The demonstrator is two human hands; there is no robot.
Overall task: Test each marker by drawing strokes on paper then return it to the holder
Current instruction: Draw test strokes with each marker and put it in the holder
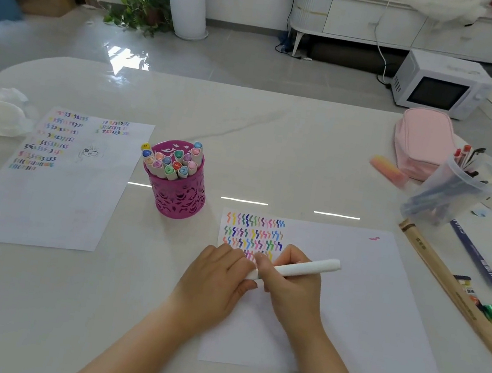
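White marker (299,269) gripped in right hand (290,284), barrel pointing up-right; left hand (216,277) closed on its lower end over the sheet of paper (349,297) at the table's (276,146) near edge. Tip hidden by fingers; cannot tell whether capping or uncapping. Fourth row of squiggle strokes (253,232) only started. Advice: pin the sheet, continue that row, press the cap fully home. Beyond the sheet's far-left corner, pink holder (178,195) with capped markers. Filled test sheet (54,177) toward left edge.

White marker (306,268); magenta holder (179,198), cut-out pattern.
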